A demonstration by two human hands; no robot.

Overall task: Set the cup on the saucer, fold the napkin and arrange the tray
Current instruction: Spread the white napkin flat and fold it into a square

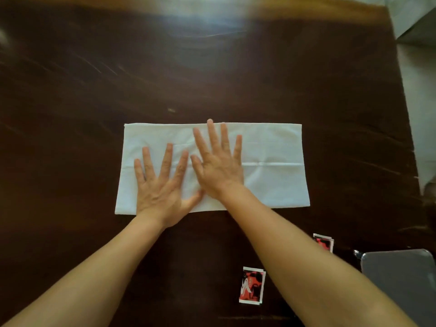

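Note:
A white napkin (273, 161) lies flat on the dark wooden table (70, 102), folded into a wide rectangle with a crease running across its right half. My left hand (162, 185) rests palm down on the napkin's left half, fingers spread. Beside it, my right hand (218, 164) lies flat near the napkin's middle, its thumb next to my left index finger. Both palms press on the cloth and neither grips anything. A grey metal tray (401, 274) sits at the lower right edge. No cup or saucer is in view.
Two small red, black and white sachets lie on the table near me: one (252, 285) between my forearms, the other (324, 243) partly hidden behind my right forearm. The table's right edge (401, 95) borders a pale floor.

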